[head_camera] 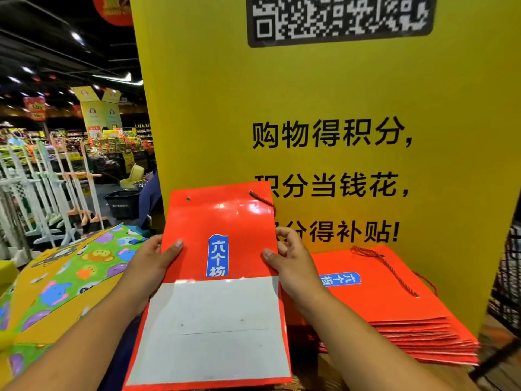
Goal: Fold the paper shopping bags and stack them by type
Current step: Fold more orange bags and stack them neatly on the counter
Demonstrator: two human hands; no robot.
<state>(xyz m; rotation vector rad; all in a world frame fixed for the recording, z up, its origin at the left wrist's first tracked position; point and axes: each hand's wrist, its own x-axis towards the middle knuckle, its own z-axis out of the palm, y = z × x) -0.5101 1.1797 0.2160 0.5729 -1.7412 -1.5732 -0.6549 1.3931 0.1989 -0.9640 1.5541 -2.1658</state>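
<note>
Thumbs forward, left hand [152, 259] and right hand [291, 262] pinch the red bag [225, 218].

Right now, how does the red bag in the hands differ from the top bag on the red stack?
The held bag is gripped by the left hand and right hand, raised; the top bag lies flat on the stack. The held bag shows a white folded flap; the top bag shows none. Both are red with a blue label and cord handle.

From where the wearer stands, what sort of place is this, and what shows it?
Probably a supermarket: stocked shelves behind, a black shopping basket on the floor, and a yellow sign bearing a QR code.
</note>
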